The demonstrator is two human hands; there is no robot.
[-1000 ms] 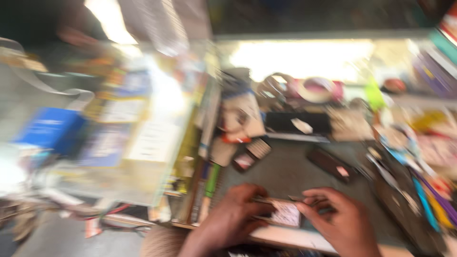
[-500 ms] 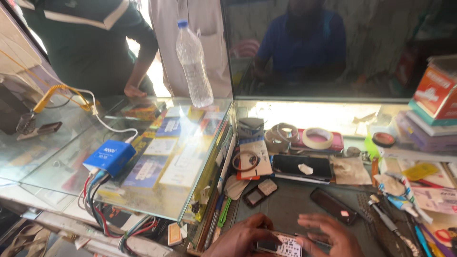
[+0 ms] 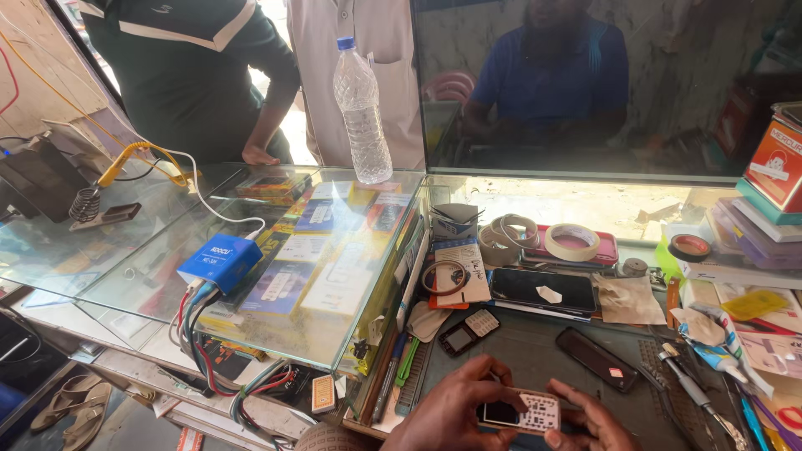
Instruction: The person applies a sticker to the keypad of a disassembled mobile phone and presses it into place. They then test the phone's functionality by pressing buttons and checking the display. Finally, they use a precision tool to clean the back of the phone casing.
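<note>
both hands low at the near edge of the bench, over the dark work mat (image 3: 535, 351). small keypad phone (image 3: 520, 412) held between them, face up, white keys toward my right.

left hand (image 3: 455, 409) closed on the phone's left end, fingers curled over the top edge, thumb out of sight beneath. right hand (image 3: 589, 418) pinches the right end, fingertips (image 3: 561, 392) bent onto the upper corner. wrists close together, knuckles up, both hands partly cut off by the bottom of the view.

to do this well, i judge: keep the phone level and pressed evenly from both ends so it doesn't twist; work with fingertips only, not the palm; keep it over the mat so anything small that comes loose lands there.

nearby on the mat: a second small phone body (image 3: 469, 331) and a dark slim phone (image 3: 598, 358), both apart from my hands. tape rolls (image 3: 571, 241) further back. glass display counter (image 3: 276, 250) to my left, with a blue box (image 3: 221, 260) and a water bottle (image 3: 362, 113) on it.
</note>
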